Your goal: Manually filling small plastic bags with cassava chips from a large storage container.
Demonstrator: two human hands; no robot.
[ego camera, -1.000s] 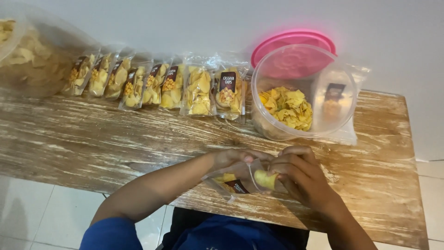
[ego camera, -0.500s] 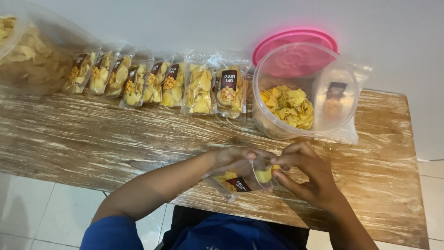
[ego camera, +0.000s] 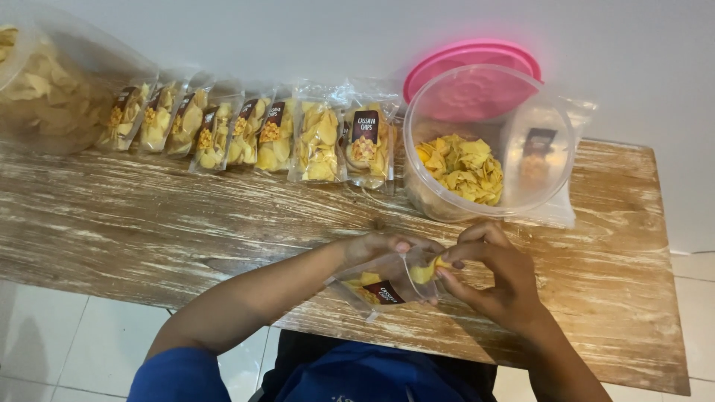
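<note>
Hands: left hand grips the mouth of a small clear plastic pouch with a dark label; right hand pinches a yellow chip at that opening.
Pouch: near the front edge of the worn wooden surface.
Back edge: row of filled chip pouches, round clear tub of chips.

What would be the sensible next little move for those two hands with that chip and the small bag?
Probably push the chip deeper into the small clear bag. The right hand pinches it right at the bag's mouth, which the left hand holds open, and a few chips already lie inside.
</note>
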